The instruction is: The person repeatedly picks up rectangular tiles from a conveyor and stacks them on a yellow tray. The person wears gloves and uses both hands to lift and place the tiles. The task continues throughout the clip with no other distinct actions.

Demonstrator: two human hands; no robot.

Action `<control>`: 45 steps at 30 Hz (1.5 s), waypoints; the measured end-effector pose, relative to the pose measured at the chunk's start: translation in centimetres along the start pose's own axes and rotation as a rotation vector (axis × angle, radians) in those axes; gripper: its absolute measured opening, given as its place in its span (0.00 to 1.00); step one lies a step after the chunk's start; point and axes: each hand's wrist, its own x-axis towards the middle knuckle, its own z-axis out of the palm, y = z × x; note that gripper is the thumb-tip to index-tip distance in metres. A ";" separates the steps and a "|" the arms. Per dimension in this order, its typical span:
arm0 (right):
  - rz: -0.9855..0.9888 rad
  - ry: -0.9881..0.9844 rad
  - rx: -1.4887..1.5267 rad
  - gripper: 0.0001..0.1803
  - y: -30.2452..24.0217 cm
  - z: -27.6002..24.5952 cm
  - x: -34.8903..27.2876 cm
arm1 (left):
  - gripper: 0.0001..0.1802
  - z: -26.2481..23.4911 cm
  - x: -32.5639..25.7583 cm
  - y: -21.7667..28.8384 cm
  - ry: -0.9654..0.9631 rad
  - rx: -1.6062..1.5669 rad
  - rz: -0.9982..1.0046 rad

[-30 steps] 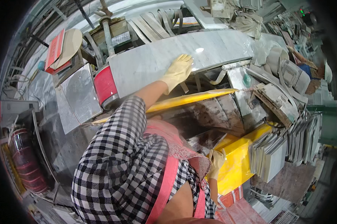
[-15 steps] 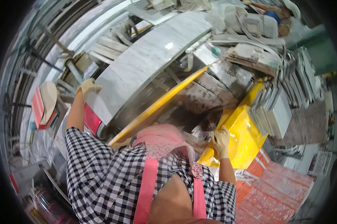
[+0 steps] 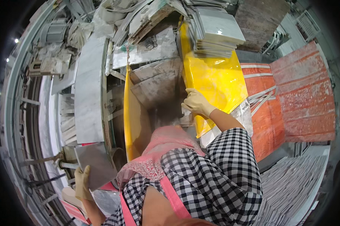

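Observation:
My left hand (image 3: 83,182), in a pale glove, grips a flat grey tile (image 3: 98,165) by its near left edge, thumb along the side. The tile lies at the near end of a long white marbled slab (image 3: 89,94), overlapping or just beside it. My right hand (image 3: 198,103), gloved alike, is closed at the inner edge of a yellow cover (image 3: 219,79) draped over a surface on the right. Some of its fingertips are hidden. Between the hands is a dark, dusty trough with a yellow-edged board (image 3: 128,113) on its left side.
A stack of tiles (image 3: 217,34) stands on the yellow cover's far end. To the right hang orange sheets (image 3: 262,105) with white straps. Many thin grey strips (image 3: 290,192) lie at the near right. A dusty block (image 3: 151,22) sits beyond the trough.
My view has swung to the right. My left hand has moved from the slab's near end to the grey tile and holds it. My right hand stays at the yellow cover's edge.

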 end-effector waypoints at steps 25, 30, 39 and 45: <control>0.620 1.235 0.838 0.17 14.3 -17.8 -7.4 | 0.23 32.0 2.1 57.4 -0.476 -0.777 0.504; 0.676 1.268 1.034 0.27 21.5 -20.6 -6.9 | 0.22 41.4 4.4 65.0 -0.598 -0.841 0.543; 0.744 0.899 0.615 0.30 27.6 -19.5 -0.6 | 0.23 45.0 9.0 69.1 -0.537 -0.404 0.453; 0.715 1.037 0.715 0.23 27.0 -17.7 0.5 | 0.28 36.6 6.0 68.4 -0.100 0.377 1.004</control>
